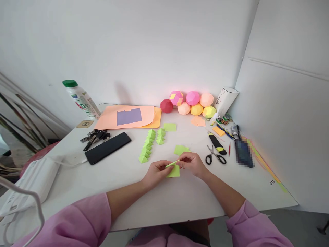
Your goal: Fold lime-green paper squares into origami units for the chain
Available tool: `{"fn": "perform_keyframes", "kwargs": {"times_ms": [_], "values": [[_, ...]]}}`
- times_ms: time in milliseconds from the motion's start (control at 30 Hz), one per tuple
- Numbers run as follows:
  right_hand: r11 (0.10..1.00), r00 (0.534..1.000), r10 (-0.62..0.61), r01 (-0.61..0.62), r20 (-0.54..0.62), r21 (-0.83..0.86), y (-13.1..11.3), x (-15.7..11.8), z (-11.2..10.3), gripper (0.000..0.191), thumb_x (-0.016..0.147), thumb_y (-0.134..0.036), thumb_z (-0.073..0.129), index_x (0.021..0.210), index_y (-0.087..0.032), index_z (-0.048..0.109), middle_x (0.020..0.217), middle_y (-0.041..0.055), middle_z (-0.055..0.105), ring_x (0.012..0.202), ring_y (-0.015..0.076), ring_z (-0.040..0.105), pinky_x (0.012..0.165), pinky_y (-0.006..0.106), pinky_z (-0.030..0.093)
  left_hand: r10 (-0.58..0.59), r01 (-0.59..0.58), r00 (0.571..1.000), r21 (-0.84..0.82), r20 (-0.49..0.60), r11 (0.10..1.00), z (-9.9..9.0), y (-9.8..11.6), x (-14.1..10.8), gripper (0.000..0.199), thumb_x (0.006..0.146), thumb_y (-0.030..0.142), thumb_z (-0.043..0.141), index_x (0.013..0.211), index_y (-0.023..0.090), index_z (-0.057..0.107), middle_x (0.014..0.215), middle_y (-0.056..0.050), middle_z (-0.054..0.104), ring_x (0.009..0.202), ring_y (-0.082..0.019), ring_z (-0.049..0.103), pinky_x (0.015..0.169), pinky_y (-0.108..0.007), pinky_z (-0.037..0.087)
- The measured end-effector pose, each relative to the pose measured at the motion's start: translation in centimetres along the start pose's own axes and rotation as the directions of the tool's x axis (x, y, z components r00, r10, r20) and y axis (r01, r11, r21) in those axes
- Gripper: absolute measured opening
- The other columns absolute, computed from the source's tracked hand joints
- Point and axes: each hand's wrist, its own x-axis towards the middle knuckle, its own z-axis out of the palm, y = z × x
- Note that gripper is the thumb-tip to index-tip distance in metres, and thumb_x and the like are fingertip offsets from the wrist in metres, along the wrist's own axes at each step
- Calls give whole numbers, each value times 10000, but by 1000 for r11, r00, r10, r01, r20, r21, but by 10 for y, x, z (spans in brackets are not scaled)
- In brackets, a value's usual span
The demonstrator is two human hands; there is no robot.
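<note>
Between both hands, over the front middle of the white table, is a light green paper [174, 171] with its upper edge folded over. My left hand [156, 173] pinches its left side with thumb and fingers. My right hand [191, 163] is closed on the upper right corner of the fold. Just beyond my right hand lie more green paper pieces [181, 149]. Two rows of small folded green units [147, 145] stand to the left, the longer row nearer my left side. A flat green sheet [170, 127] lies behind them.
Scissors [215, 156], a cutter [217, 143] and a red pen [229, 149] lie right. Faceted paper balls [193, 98] are stacked at the wall. A black phone-like slab [108, 148], keys [95, 137], orange sheets [108, 116] and a bottle [83, 101] are left.
</note>
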Motion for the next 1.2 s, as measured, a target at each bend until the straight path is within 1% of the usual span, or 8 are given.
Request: {"fn": "perform_keyframes", "kwargs": {"times_ms": [333, 533, 700, 867, 933, 1067, 1133, 1200], "values": [[996, 997, 80, -79, -9, 47, -4, 0, 0, 187, 641, -310, 735, 655, -153, 634, 597, -13, 564, 536, 91, 513, 496, 216, 438, -17, 17, 1000, -27, -9, 999, 1, 1, 0, 268, 631, 411, 705, 708, 157, 670, 618, -1, 646, 557, -126, 567, 533, -240, 470], [999, 999, 48, -48, 3, -8, -6, 0, -1, 173, 691, -322, 692, 682, -154, 648, 629, -2, 573, 564, 101, 526, 518, 228, 449, -41, 43, 999, -86, 31, 995, 1, 1, 0, 270, 632, 400, 711, 737, 155, 668, 636, -6, 659, 554, -131, 589, 538, -249, 488], [998, 1000, -7, 8, 22, -57, -9, -1, -2, 175, 728, -321, 654, 679, -155, 631, 633, 6, 568, 574, 109, 533, 540, 242, 467, -32, 34, 999, -90, 22, 995, 0, -2, 1, 284, 635, 407, 709, 754, 153, 660, 637, -16, 665, 555, -143, 600, 533, -260, 494], [995, 1000, 22, -21, 4, -99, -11, -2, -2, 191, 780, -334, 582, 716, -155, 571, 645, 7, 550, 590, 117, 558, 507, 222, 456, 12, -10, 1000, -88, 14, 996, -2, -5, 3, 274, 658, 405, 694, 755, 153, 650, 606, -6, 652, 508, -119, 565, 517, -251, 477], [989, 1000, -5, 7, 10, -146, -10, -2, -2, 173, 788, -326, 563, 741, -160, 568, 679, 9, 556, 606, 117, 563, 520, 223, 463, 8, -7, 1000, -85, 20, 996, -3, -5, 3, 281, 660, 411, 691, 759, 152, 649, 604, -8, 647, 503, -119, 559, 512, -253, 475], [961, 995, -82, 96, 61, -259, -6, -2, -2, 163, 757, -315, 607, 820, -168, 642, 773, 32, 634, 626, 116, 552, 585, 245, 483, -5, 8, 999, -56, 45, 998, -2, -5, 3, 291, 655, 420, 692, 750, 148, 653, 596, -7, 636, 506, -116, 550, 497, -244, 468], [967, 994, -61, 81, 86, -243, -4, -3, -1, 182, 753, -331, 618, 815, -169, 671, 760, 36, 651, 610, 119, 559, 572, 249, 494, 2, 1, 998, -58, 56, 998, -2, -5, 3, 286, 664, 417, 685, 764, 150, 656, 631, -16, 650, 547, -125, 565, 506, -241, 469], [982, 996, -18, 33, 83, -185, -3, -3, 0, 199, 752, -349, 621, 792, -164, 683, 712, 31, 647, 580, 120, 568, 544, 249, 506, 19, -15, 998, -70, 59, 997, -2, -6, 3, 274, 679, 409, 677, 779, 155, 653, 673, -25, 666, 592, -134, 580, 517, -238, 466]]}}
